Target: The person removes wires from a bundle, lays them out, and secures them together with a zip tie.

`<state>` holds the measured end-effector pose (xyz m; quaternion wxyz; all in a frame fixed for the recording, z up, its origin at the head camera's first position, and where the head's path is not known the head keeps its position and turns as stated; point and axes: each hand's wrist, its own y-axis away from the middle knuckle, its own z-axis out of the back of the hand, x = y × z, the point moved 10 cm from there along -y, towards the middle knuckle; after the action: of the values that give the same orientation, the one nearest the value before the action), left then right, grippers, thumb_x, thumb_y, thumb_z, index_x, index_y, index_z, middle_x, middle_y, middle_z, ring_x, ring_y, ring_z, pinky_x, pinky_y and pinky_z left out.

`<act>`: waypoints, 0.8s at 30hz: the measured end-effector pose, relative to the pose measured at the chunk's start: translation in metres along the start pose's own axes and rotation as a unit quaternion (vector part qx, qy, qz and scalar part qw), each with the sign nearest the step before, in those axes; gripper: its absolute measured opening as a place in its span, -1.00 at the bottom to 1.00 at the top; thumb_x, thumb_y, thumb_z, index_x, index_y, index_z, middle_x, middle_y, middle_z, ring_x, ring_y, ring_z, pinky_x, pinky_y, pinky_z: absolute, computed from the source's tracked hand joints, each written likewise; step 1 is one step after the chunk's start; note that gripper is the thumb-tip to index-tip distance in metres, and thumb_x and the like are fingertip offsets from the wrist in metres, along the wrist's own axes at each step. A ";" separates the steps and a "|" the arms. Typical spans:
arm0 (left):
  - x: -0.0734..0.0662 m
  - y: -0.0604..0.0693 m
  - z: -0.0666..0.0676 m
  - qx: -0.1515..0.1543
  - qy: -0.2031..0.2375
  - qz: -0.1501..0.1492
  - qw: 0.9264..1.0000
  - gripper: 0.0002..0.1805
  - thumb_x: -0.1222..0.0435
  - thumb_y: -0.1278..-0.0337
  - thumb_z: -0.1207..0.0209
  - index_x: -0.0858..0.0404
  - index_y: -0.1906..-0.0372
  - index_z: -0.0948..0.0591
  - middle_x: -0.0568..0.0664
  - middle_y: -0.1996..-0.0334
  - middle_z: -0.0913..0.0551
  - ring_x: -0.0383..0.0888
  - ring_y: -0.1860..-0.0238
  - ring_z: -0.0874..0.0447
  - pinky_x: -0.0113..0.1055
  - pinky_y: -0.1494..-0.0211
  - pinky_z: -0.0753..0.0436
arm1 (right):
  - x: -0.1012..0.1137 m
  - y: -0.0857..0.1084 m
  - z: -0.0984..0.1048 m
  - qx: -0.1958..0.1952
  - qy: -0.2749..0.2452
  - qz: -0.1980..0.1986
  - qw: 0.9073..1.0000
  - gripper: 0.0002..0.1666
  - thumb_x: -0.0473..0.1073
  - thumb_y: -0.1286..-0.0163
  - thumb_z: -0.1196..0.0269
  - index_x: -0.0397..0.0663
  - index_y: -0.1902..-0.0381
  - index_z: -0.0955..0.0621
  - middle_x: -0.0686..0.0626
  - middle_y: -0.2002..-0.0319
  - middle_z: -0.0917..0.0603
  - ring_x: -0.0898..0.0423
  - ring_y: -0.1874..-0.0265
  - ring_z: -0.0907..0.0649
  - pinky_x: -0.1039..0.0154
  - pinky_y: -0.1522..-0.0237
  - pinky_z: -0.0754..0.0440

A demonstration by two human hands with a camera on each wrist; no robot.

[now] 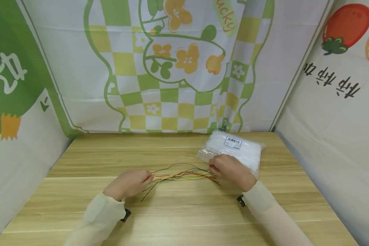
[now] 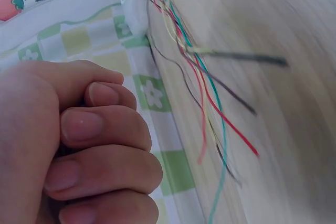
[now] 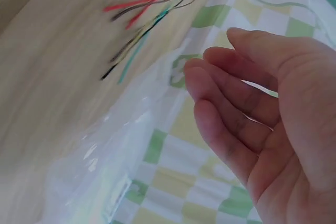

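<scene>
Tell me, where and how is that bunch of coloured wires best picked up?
Probably by pinching the coloured wires around their middle, coming from above: most strands run close together there, stretched sideways over the tabletop, while their ends fan out.

Person's wearing a long, loose, pale cream fabric L sleeve [image 1: 93, 218] & a matching long, pale cream fabric R sleeve [image 1: 273, 215], both reaching approx. to the wrist & showing soft folds. A small, dark, boxy L wrist unit [image 1: 126, 215] is sticking out nr. the L cuff; a small, dark R wrist unit [image 1: 241, 201] w/ a pale mark is showing nr. the R cuff. Bare L hand [image 1: 129, 184] is showing short, rounded nails; R hand [image 1: 232, 172] is also going bare.
</scene>
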<state>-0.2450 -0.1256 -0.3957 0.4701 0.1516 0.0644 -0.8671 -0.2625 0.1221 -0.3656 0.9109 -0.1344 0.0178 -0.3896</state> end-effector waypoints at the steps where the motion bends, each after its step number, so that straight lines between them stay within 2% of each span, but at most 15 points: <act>1: -0.004 -0.002 0.000 -0.002 -0.003 -0.005 1.000 -0.51 0.29 -0.63 0.03 0.05 0.62 -0.38 -0.21 0.66 -0.24 -0.30 0.60 -0.20 -0.33 0.35 -0.37 | 0.004 -0.001 0.002 -0.008 -0.002 0.009 1.000 -0.63 -0.30 -0.40 -0.34 0.09 0.60 -0.54 0.19 0.59 -0.51 0.31 0.57 -0.38 0.38 0.44 -0.49; 5: -0.018 -0.010 -0.001 -0.005 -0.002 -0.024 1.000 -0.52 0.30 -0.63 0.04 0.06 0.61 -0.36 -0.22 0.66 -0.22 -0.30 0.59 -0.17 -0.35 0.36 -0.35 | 0.020 -0.004 0.009 -0.027 -0.006 0.035 0.999 -0.62 -0.30 -0.36 -0.37 0.08 0.60 -0.51 0.17 0.61 -0.48 0.32 0.58 -0.36 0.41 0.48 -0.42; 11: -0.034 -0.022 -0.007 0.003 0.009 -0.040 0.999 -0.50 0.29 -0.65 0.06 0.04 0.61 -0.32 -0.22 0.68 -0.21 -0.30 0.61 -0.15 -0.36 0.38 -0.33 | 0.040 -0.007 0.014 -0.020 -0.019 0.057 0.998 -0.67 -0.21 -0.39 -0.44 0.04 0.53 -0.57 0.15 0.57 -0.54 0.34 0.58 -0.39 0.43 0.48 -0.41; 16: -0.048 -0.030 -0.013 0.014 0.016 -0.057 0.998 -0.49 0.30 -0.65 0.07 0.02 0.61 -0.24 -0.21 0.67 -0.16 -0.28 0.60 -0.08 -0.39 0.40 -0.22 | 0.053 -0.009 0.016 -0.021 -0.018 0.074 0.997 -0.65 -0.20 -0.41 -0.44 0.05 0.54 -0.55 0.15 0.58 -0.54 0.35 0.58 -0.38 0.45 0.47 -0.42; 19: -0.054 -0.034 -0.016 0.024 0.018 -0.060 0.998 -0.51 0.31 -0.64 0.07 0.02 0.60 -0.23 -0.21 0.66 -0.15 -0.27 0.58 -0.06 -0.38 0.39 -0.18 | 0.059 -0.011 0.017 -0.023 -0.013 0.078 0.997 -0.72 -0.17 -0.41 -0.44 0.05 0.49 -0.61 0.15 0.54 -0.58 0.34 0.56 -0.42 0.43 0.45 -0.44; 24: -0.065 -0.041 -0.020 0.034 0.014 -0.061 0.997 -0.54 0.30 -0.62 0.07 0.04 0.59 -0.30 -0.21 0.65 -0.20 -0.27 0.58 -0.11 -0.37 0.39 -0.24 | 0.068 -0.012 0.015 -0.021 -0.004 0.087 0.996 -0.82 -0.13 -0.40 -0.46 0.06 0.40 -0.69 0.15 0.47 -0.66 0.32 0.53 -0.49 0.43 0.42 -0.50</act>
<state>-0.2417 -0.0463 -0.3947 0.4097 0.1756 0.0503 -0.8938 -0.2218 0.0693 -0.3435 0.9382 -0.1532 0.0343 -0.3083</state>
